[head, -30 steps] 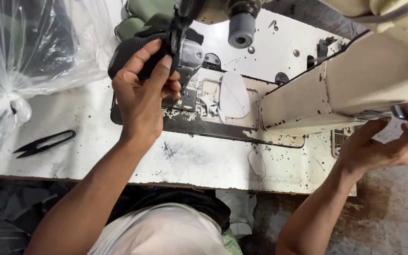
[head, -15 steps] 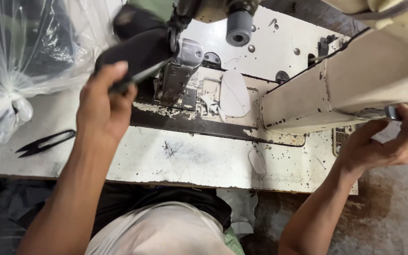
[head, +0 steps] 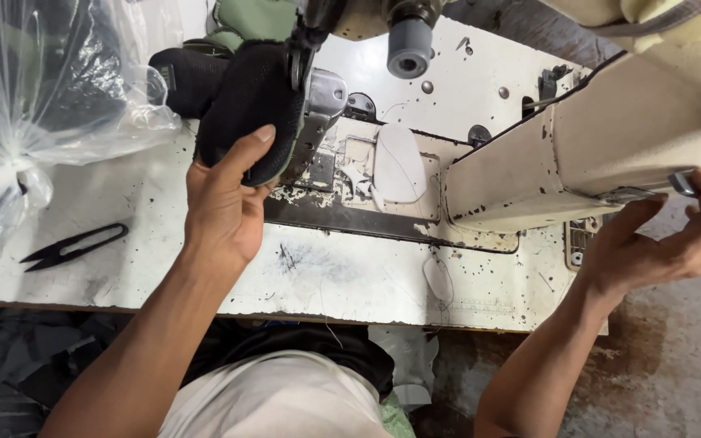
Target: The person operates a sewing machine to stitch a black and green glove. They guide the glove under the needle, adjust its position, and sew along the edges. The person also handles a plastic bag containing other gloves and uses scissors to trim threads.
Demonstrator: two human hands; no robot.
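Note:
My left hand [head: 225, 207] grips a black fabric piece [head: 245, 105] with a green lining [head: 257, 20] at its top, holding it against the sewing machine's needle head [head: 318, 97]. The thumb lies on the fabric's front. My right hand [head: 663, 243] reaches to the right end of the cream sewing machine body [head: 578, 146], fingers curled on a small metal part [head: 679, 182] at its lower edge. The white needle plate [head: 397, 162] beside the fabric is bare.
A worn white table [head: 326, 276] carries the machine. Black thread snips [head: 70, 246] lie at the left. A clear plastic bag [head: 34, 105] holding dark pieces fills the upper left corner. Dark cloth scraps [head: 2, 365] lie under the table edge.
My left hand has pulled the black fabric piece away from under the needle, first to the left, and now holds it up beside the needle head. The right hand stays at the machine's right end.

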